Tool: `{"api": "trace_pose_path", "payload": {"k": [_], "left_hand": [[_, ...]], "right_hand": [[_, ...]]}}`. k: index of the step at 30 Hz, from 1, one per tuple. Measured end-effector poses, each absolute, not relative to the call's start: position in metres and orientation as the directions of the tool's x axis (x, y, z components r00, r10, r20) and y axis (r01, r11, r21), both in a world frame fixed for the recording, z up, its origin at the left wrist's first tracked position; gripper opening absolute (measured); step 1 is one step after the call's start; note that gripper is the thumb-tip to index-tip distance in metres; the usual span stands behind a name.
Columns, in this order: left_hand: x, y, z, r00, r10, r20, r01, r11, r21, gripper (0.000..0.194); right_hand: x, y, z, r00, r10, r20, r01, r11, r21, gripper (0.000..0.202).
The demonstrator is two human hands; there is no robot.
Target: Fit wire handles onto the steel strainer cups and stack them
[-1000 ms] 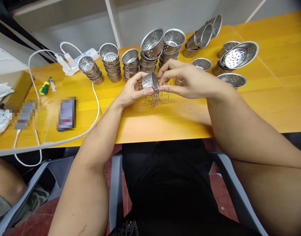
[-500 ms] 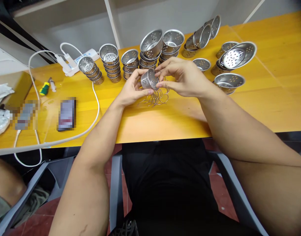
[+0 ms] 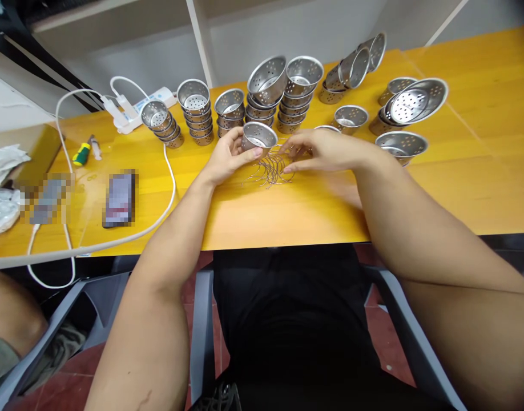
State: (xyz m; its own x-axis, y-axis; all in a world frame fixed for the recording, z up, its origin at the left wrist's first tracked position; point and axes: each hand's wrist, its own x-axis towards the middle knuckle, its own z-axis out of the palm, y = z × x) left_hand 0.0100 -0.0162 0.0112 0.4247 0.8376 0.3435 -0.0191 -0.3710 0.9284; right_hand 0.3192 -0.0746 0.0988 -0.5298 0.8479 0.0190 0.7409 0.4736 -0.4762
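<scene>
My left hand [image 3: 228, 157] grips a small perforated metal cup [image 3: 259, 137] by its side, thumb in front, its mouth facing up and toward me. Just right of it, my right hand [image 3: 319, 151] is off the cup, thumb and fingers apart over the right side of a loose pile of thin curved metal wires [image 3: 269, 170]. I see nothing held in that hand, though its far fingertips are partly hidden. The wires lie on the yellow table [image 3: 253, 220], below and in front of the cup.
Behind my hands stand several stacks of perforated cups [image 3: 193, 108]. More cups [image 3: 399, 145] stand or lean to the right. On the left are a power strip [image 3: 144, 108], a white cable [image 3: 172, 188], a green-yellow screwdriver [image 3: 81, 154] and a blurred-out phone [image 3: 119, 198].
My right hand has let go of the cup and moved right and slightly down to the wires. The cup in my left hand has turned from sideways to mouth-up.
</scene>
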Motion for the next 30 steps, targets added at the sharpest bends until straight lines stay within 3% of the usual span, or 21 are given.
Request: {"api": "trace_pose_path", "payload": {"k": [4,7,9,11,14,19,21,25,27,28,30], "left_hand": [[0.014,-0.015,0.009,0.473,0.815,0.335,-0.022,-0.369,0.929,0.103],[0.014,-0.021,0.015,0.489,0.805,0.336,-0.104,-0.329,0.939,0.105],[0.010,-0.028,0.022,0.533,0.794,0.293,-0.203,-0.216,0.955,0.109],[0.005,-0.037,0.031,0.644,0.744,0.179,-0.236,-0.030,0.971,0.109],[0.001,-0.050,0.043,0.814,0.577,-0.065,-0.076,0.217,0.973,0.092],[0.005,-0.062,0.053,0.873,0.432,-0.228,0.086,0.325,0.942,0.076],[0.006,-0.063,0.056,0.876,0.417,-0.245,0.118,0.307,0.944,0.072],[0.005,-0.062,0.056,0.887,0.384,-0.255,0.153,0.275,0.949,0.068],[0.005,-0.061,0.054,0.890,0.378,-0.256,0.159,0.271,0.950,0.067],[0.005,-0.061,0.054,0.890,0.376,-0.258,0.162,0.269,0.949,0.066],[0.005,-0.061,0.053,0.891,0.371,-0.260,0.166,0.267,0.949,0.064]], "right_hand": [[0.306,-0.088,0.104,-0.533,0.818,0.217,0.626,0.554,-0.549,0.042],[0.295,-0.099,0.122,-0.574,0.783,0.241,0.572,0.593,-0.567,0.038],[0.286,-0.100,0.138,-0.586,0.764,0.272,0.588,0.631,-0.506,0.034],[0.274,-0.093,0.157,-0.537,0.737,0.409,0.616,0.675,-0.406,0.030],[0.246,-0.074,0.183,-0.382,0.693,0.611,0.706,0.645,-0.291,0.031],[0.214,-0.052,0.195,-0.524,0.771,0.362,0.724,0.627,-0.287,0.050],[0.221,-0.060,0.188,-0.510,0.746,0.429,0.710,0.646,-0.280,0.048],[0.265,-0.095,0.172,-0.285,0.641,0.713,0.778,0.589,-0.219,0.034],[0.292,-0.109,0.165,-0.209,0.645,0.735,0.846,0.496,-0.195,0.034],[0.304,-0.113,0.160,-0.177,0.694,0.698,0.881,0.428,-0.201,0.033],[0.327,-0.113,0.147,-0.190,0.878,0.439,0.933,0.301,-0.197,0.028]]}}
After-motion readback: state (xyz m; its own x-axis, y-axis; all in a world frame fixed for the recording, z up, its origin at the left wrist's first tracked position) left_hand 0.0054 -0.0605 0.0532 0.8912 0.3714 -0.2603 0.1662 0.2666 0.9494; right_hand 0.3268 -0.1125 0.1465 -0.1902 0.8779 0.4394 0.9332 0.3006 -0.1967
